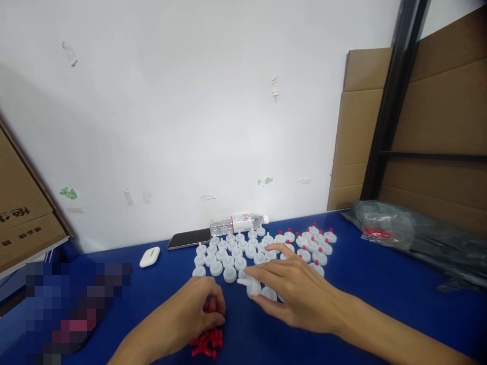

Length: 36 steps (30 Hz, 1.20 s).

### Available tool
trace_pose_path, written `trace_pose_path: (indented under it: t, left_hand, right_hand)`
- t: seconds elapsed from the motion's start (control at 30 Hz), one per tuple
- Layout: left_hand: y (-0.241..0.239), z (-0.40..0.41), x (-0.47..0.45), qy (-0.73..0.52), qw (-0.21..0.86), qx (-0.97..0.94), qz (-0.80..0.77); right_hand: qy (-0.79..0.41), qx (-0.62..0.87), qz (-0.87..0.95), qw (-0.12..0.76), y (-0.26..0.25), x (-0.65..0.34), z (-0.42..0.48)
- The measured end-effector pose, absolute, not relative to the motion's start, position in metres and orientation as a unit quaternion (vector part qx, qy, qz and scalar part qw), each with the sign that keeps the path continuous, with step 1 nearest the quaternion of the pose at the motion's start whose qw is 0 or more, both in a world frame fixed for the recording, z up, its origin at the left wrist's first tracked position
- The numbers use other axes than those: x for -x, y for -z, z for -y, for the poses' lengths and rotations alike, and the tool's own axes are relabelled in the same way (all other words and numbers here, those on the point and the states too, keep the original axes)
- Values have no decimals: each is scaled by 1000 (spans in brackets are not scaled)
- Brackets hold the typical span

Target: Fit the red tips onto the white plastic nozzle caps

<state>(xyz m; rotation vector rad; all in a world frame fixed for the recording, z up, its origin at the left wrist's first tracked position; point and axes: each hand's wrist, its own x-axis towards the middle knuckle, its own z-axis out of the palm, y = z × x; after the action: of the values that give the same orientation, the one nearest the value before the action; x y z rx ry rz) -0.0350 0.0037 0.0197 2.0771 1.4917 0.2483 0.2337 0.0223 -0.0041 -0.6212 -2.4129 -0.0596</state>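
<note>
Assembly workshop — cartons point(361, 126), bulk caps point(228, 261)

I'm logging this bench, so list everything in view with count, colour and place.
plain caps: about two dozen, white, table centre.
red-tipped caps: about a dozen, white and red, right of those.
red plugs: pile, red, under left hand.
bottle: one, clear, lying by the wall.
phone: one, dark, left of bottle.
earbud case: one, white, left of caps.
plastic bag: one, grey, table's right.
cardboard: several, brown, right and far left.
table: one, blue.
left hand: one, curled on red plugs.
right hand: one, fingers on a plain cap.
</note>
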Motion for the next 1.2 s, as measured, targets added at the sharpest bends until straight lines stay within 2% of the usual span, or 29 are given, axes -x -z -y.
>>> trace_pose_path:
  t: [0.2, 0.33, 0.47, 0.77, 0.93, 1.07, 1.2]
  left_hand:
    - [-23, -9, 24, -162, 257, -799, -519]
    - [-25, -11, 18, -246, 276, -776, -511]
    - [-29, -8, 14, -277, 286, -761, -512]
    - [-26, -6, 7, -319, 397, -711, -485]
    - [-19, -7, 12, -347, 549, -623, -436]
    - [-21, -2, 12, -353, 594, -576, -436]
    - [-25, 2, 11, -345, 631, -561, -410]
  right_hand:
    - [33, 232, 924, 303, 3, -233, -22]
    - [46, 236, 926, 292, 2, -233, -23]
    - [52, 234, 925, 295, 3, -233, -24]
    - [74, 212, 929, 294, 3, -233, -21]
    - [117, 151, 908, 372, 2, -234, -20]
    - [116, 139, 889, 420, -3, -231, -16]
    - [115, 128, 886, 431, -5, -230, -15]
